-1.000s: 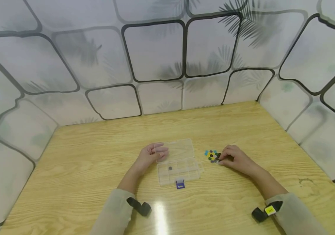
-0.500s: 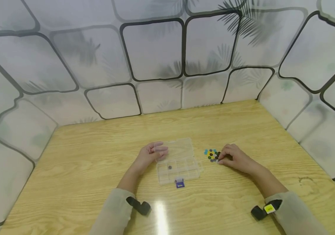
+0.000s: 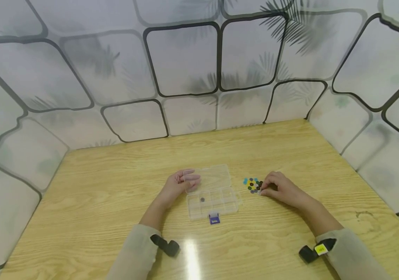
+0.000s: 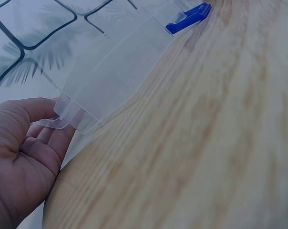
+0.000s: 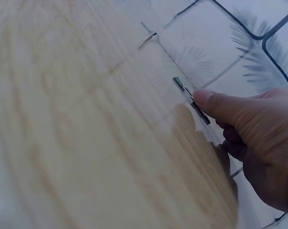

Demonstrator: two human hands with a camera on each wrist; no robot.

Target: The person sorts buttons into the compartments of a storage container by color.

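Pale loose sleeves (image 3: 133, 251) meet black wrist cameras (image 3: 172, 248), the right one bearing a yellow label (image 3: 321, 249)

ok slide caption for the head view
Left hand holding an open clear box, right hand at a cluster of small pieces

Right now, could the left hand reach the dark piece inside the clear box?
Probably yes: the lid is open and nothing covers the dark piece, but the left hand must first leave the lid.
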